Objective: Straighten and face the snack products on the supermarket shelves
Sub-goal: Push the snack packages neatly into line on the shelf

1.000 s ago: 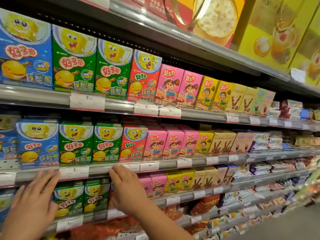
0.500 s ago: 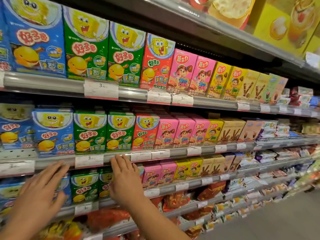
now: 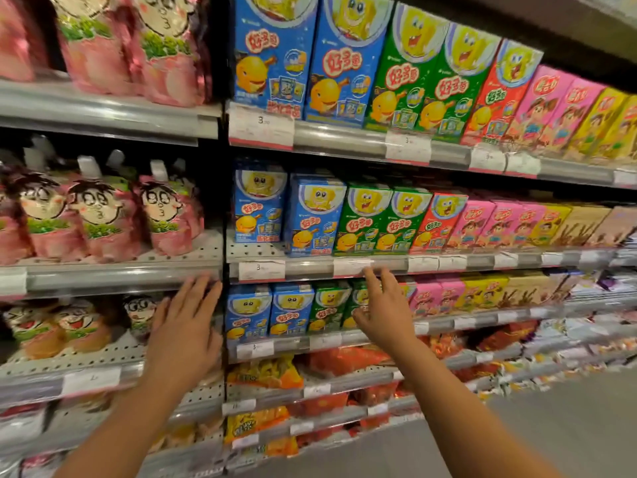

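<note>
The blue snack boxes [image 3: 315,215] carry a yellow cartoon sponge face and a yellow fish with red lettering. The green snack boxes [image 3: 362,220] and the red snack box [image 3: 437,222] bear the same yellow figures. The pink snack boxes [image 3: 489,220] show a brown-haired cartoon child. The pink drink pouches [image 3: 162,215] have a black-haired cartoon face and white caps. The shelf rails [image 3: 113,274] are grey with white price labels [image 3: 261,270] edged in red.

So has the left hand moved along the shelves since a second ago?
Yes. The left hand has gone leftward: it was in front of the blue and green boxes, and now it is past the upright divider, in front of the pink pouch bay.
</note>
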{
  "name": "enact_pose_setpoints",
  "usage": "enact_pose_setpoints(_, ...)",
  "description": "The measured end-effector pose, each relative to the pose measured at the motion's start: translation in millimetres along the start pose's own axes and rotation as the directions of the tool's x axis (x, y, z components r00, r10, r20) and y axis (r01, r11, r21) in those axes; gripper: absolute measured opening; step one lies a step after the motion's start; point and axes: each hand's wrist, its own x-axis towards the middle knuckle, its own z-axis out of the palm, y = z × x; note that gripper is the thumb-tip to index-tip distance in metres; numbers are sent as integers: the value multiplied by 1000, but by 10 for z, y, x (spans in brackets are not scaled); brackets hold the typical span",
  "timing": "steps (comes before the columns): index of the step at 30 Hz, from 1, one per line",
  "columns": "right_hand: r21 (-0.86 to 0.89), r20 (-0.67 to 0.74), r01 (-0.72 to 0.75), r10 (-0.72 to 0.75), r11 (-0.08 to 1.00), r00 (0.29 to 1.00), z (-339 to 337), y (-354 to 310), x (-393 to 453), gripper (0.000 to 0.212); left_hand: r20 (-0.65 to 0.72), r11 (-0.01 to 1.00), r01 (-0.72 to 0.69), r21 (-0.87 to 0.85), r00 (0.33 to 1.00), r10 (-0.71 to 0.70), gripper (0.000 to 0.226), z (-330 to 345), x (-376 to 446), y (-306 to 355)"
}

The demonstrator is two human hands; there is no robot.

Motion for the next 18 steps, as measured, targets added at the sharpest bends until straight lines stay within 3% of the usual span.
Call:
enact_pose_setpoints(4,17,-39,226,-225,974,974,-20,-587,-172,80,26,997,-14,-72,1000,16,76,-19,7,-99)
enact_pose_setpoints(7,73,-59,402,-398,913,915,104,-1106,-265,78,31,989,-40,-140,999,44,75,-35,0,-146)
enact_pose_setpoints(12,126,-96,529,-521,839,848,284,-1782,-295,75,34,975,-72,-210,996,81,72,-143,-36,-343)
enact_pose_setpoints(18,155,-122,661,-649,735,751,461,-2342,-314,72,-73,962,148,-227,983,-169,62,-350,-468,-793)
